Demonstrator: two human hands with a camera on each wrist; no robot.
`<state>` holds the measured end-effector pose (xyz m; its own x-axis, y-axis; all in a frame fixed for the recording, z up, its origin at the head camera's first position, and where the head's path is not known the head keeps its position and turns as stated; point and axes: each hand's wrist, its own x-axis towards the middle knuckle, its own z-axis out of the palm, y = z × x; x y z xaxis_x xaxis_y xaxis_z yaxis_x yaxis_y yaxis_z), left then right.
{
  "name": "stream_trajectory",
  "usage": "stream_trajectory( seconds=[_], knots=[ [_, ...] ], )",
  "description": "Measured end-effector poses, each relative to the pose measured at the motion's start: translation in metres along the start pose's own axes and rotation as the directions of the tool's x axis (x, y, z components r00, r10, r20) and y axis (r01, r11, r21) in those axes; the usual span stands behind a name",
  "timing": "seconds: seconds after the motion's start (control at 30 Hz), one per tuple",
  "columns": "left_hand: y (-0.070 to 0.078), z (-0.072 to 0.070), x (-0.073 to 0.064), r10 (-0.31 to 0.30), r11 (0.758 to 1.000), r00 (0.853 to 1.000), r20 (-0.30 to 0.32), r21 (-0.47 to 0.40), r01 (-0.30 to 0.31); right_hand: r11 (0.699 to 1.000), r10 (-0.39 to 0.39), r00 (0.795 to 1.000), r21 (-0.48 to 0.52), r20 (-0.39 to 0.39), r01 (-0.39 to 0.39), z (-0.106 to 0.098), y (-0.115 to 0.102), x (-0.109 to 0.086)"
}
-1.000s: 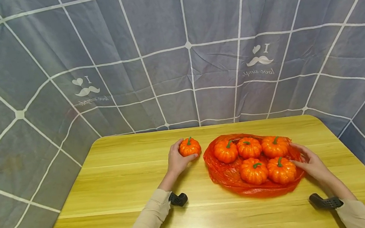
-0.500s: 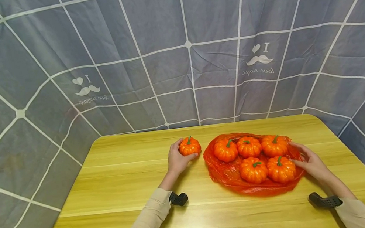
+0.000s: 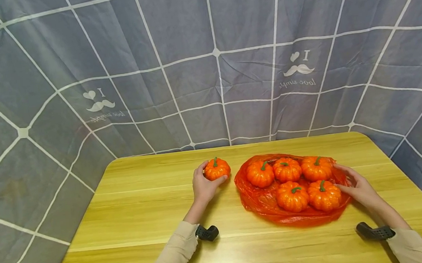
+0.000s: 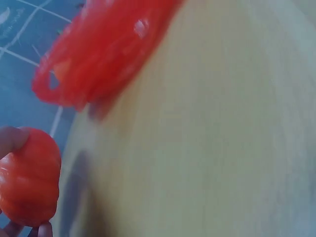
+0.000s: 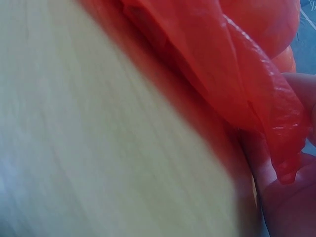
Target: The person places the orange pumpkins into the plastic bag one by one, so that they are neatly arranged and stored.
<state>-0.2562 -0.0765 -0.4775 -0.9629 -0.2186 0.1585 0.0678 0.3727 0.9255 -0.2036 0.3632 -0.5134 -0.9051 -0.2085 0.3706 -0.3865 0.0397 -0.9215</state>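
Note:
In the head view my left hand (image 3: 204, 188) grips a small orange toy pumpkin (image 3: 216, 169) with a green stem, thumb on its near side and fingers behind it. The left wrist view shows this pumpkin (image 4: 30, 177) between thumb and fingertips. To its right lies a red plastic bag (image 3: 259, 210), spread open, with several more pumpkins (image 3: 292, 197) sitting in it. My right hand (image 3: 361, 188) holds the bag's right edge, thumb near the front right pumpkin (image 3: 324, 196). In the right wrist view, the bag's thin film (image 5: 284, 143) hangs into the palm.
Everything rests on a light wooden table (image 3: 135, 216) with rounded far corners. A grey-blue curtain (image 3: 191, 86) with white lines stands behind it and along both sides. Black cameras sit at the left wrist (image 3: 207, 233) and right wrist (image 3: 374, 232).
My left hand and the pumpkin in it have shifted very slightly to the left. The right hand stays at the bag's right edge, and the pumpkins in the bag keep their places.

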Motion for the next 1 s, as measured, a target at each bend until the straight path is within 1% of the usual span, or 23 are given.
stream_trajectory(
  seconds=[0.2,0.33,0.47,0.63,0.73,0.9,1.0],
  knots=[
    [0.015,-0.002,-0.005,0.002,0.999,1.000,0.011,-0.043,-0.002,1.000,-0.007,1.000,-0.014,-0.005,0.007,0.001,-0.001,0.000],
    [0.025,-0.003,-0.008,0.025,0.999,1.000,0.014,-0.049,-0.024,1.000,-0.001,1.000,-0.030,-0.009,0.000,0.001,-0.002,0.000],
    [0.034,-0.002,-0.013,0.056,0.996,0.998,0.018,-0.075,-0.055,0.999,0.014,1.000,-0.039,-0.014,-0.015,0.001,-0.003,-0.001],
    [0.045,0.002,-0.022,0.069,0.992,0.995,0.068,-0.111,-0.062,1.000,0.018,1.000,-0.019,-0.012,-0.019,0.001,-0.003,-0.001],
    [0.051,0.006,-0.028,0.088,0.989,0.991,0.098,-0.124,-0.075,1.000,0.012,1.000,-0.013,-0.010,-0.013,0.002,-0.003,-0.001],
    [0.060,0.012,-0.040,0.144,0.985,0.979,0.144,-0.119,-0.127,1.000,0.012,1.000,-0.015,-0.015,-0.012,0.002,-0.003,0.000],
    [0.063,0.016,-0.047,0.155,0.985,0.970,0.185,-0.103,-0.137,0.999,0.023,0.999,-0.031,-0.024,-0.023,0.002,-0.004,0.000]
  ],
)
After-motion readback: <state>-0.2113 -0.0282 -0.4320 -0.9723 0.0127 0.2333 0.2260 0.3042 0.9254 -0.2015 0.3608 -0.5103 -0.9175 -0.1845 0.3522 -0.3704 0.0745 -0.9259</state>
